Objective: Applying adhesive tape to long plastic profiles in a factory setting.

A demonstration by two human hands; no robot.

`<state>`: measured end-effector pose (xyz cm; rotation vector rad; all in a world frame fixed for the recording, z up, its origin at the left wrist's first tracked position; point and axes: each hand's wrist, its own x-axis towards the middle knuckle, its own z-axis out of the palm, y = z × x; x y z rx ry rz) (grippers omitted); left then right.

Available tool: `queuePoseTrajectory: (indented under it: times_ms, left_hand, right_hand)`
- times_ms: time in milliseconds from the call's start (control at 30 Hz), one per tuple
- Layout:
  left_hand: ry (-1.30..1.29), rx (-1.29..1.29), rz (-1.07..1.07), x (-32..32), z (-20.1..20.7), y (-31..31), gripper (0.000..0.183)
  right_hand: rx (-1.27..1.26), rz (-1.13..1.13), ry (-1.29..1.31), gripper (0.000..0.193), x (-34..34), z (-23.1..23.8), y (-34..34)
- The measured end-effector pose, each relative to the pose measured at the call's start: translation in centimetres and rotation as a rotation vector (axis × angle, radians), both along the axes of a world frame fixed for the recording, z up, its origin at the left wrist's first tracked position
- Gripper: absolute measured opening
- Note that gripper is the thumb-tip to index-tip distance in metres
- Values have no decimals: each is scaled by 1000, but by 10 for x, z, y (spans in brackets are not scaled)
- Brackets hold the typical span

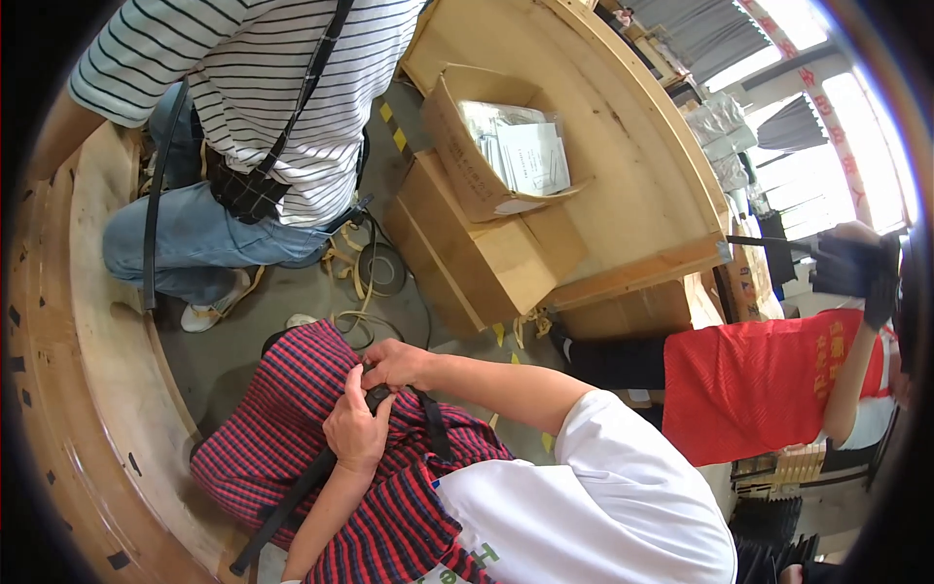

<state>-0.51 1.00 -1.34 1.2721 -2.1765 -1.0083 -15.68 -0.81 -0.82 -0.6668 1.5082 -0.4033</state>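
Note:
My left hand [356, 428] is closed, thumb and fingers pinching a dark piece of a black strap [304, 485] above my lap. My right hand [394, 365] meets it from the other side, its fingers bent around the same dark piece. Between the hands the piece [376, 395] is small and partly covered by my fingers, so its exact shape is hidden. One length of the strap runs down beside my left forearm. A shorter black end [434, 428] hangs below my right wrist. Under both hands lies my red and black striped apron [282, 389].
A person in a striped shirt [302, 97] sits ahead at left near a wooden bench [68, 389]. Cardboard boxes [477, 253], one with papers, stand by a wooden table [642, 146]. Coiled straps [379, 268] lie on the floor. Another person in a red apron [749, 384] is at right.

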Motion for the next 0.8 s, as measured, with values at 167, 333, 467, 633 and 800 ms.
queuePoseTrajectory:
  times_ms: [167, 333, 467, 633, 800]
  left_hand:
    - [82, -22, -90, 6, 1, -8, 56]
    - [158, 57, -190, 9, 2, -24, 55]
    - [117, 185, -197, 5, 2, -31, 54]
    - [97, 152, -171, -2, -1, -33, 54]
    - [99, 49, -169, -7, -7, -33, 55]
  right_hand:
    - [-238, 46, 326, 28, 9, -13, 4]
    - [-336, 36, 375, 30, 10, -12, 3]
    - [-367, 22, 376, 27, 5, -7, 0]
    - [-356, 36, 297, 30, -5, -12, -5]
    - [-233, 89, 132, 21, -16, -22, -11]
